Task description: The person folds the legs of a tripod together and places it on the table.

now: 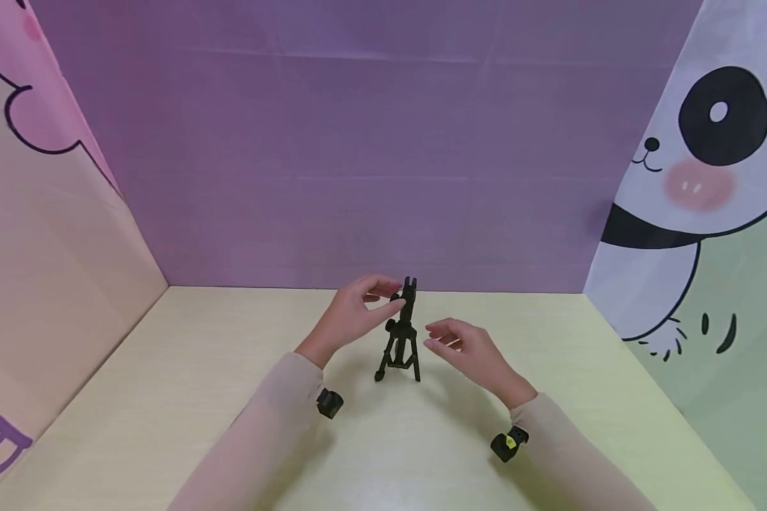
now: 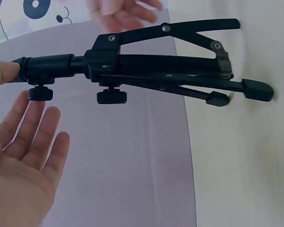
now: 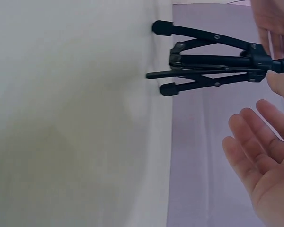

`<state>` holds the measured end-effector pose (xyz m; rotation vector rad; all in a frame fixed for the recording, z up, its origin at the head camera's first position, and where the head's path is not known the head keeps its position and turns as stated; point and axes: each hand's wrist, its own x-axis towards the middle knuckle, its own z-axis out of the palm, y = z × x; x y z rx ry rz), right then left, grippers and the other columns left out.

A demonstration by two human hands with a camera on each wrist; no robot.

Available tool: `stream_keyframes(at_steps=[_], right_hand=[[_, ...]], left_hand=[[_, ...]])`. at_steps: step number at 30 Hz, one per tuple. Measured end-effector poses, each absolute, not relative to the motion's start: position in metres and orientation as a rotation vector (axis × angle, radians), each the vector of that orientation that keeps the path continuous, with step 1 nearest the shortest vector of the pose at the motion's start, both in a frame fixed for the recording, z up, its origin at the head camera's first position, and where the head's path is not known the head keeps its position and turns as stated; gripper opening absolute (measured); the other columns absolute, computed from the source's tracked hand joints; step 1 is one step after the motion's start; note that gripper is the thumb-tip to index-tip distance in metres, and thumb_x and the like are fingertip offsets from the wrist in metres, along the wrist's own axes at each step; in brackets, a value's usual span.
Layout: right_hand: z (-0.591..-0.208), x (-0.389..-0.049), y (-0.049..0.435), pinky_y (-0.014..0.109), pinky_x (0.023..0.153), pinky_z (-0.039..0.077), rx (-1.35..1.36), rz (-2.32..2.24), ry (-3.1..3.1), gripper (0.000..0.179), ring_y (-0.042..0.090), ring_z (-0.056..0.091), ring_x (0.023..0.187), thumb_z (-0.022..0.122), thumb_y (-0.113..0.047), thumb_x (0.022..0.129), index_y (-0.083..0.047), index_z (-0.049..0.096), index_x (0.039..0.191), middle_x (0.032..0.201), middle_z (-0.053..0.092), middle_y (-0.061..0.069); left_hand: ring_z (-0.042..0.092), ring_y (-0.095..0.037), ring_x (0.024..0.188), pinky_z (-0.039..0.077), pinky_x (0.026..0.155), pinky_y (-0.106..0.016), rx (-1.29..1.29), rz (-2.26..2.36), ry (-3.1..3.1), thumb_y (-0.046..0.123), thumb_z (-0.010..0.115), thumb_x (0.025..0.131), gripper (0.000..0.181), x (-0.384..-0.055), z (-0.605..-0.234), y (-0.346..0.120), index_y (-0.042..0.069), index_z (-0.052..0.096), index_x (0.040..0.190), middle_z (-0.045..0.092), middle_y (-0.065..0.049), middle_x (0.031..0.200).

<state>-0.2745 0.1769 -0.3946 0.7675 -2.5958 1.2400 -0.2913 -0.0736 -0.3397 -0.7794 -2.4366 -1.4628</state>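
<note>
A small black tripod (image 1: 404, 330) stands upright on the table with its legs partly spread. In the left wrist view two knobs (image 2: 111, 97) stick out from its side. Two legs end in thick rubber feet (image 2: 258, 90), while another leg (image 2: 222, 23) ends in a bare flat strip. My left hand (image 1: 354, 312) is at the upper post, thumb right at the top section and the other fingers loosely extended beside it. To the right of the tripod, my right hand (image 1: 473, 351) hovers apart from it, fingers relaxed and slightly bent, palm facing the legs (image 3: 199, 86).
The pale table (image 1: 230, 426) meets a purple back wall (image 1: 383, 163) just behind the tripod. A panda-printed panel (image 1: 729, 213) borders the right side and a pinkish panel (image 1: 51, 284) the left. Each wrist carries a small black camera (image 1: 329, 403).
</note>
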Motion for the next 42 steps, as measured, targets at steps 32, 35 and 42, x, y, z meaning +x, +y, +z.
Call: stream_keyframes(at_steps=[32, 35, 42], right_hand=[[-0.418, -0.276, 0.188, 0.032, 0.084, 0.055, 0.905, 1.21, -2.753, 0.041, 0.02, 0.067, 0.099, 0.068, -0.031, 0.098, 0.001, 0.066, 0.123, 0.122, 0.067, 0.014], [-0.418, -0.277, 0.185, 0.032, 0.084, 0.055, 0.901, 1.201, -2.758, 0.04, 0.02, 0.067, 0.099, 0.068, -0.03, 0.098, 0.0, 0.066, 0.123, 0.122, 0.067, 0.014], [-0.415, -0.279, 0.177, 0.036, 0.083, 0.055, 0.829, 1.163, -2.755, 0.037, 0.018, 0.069, 0.096, 0.069, -0.028, 0.097, -0.002, 0.066, 0.124, 0.115, 0.07, 0.01]], left_hand=[[0.066, -0.012, 0.093, 0.052, 0.087, -0.034, -0.791, -1.548, -2.414, 0.031, 0.075, 0.092, 0.025, -0.298, -0.338, -0.065, 0.018, 0.073, 0.113, 0.071, 0.006, 0.1], [0.065, -0.013, 0.089, 0.053, 0.083, -0.035, -0.775, -1.539, -2.417, 0.032, 0.076, 0.092, 0.024, -0.298, -0.337, -0.064, 0.018, 0.072, 0.111, 0.071, 0.006, 0.097], [0.064, -0.014, 0.085, 0.053, 0.077, -0.035, -0.741, -1.536, -2.408, 0.032, 0.078, 0.09, 0.026, -0.298, -0.339, -0.064, 0.016, 0.071, 0.109, 0.07, 0.005, 0.094]])
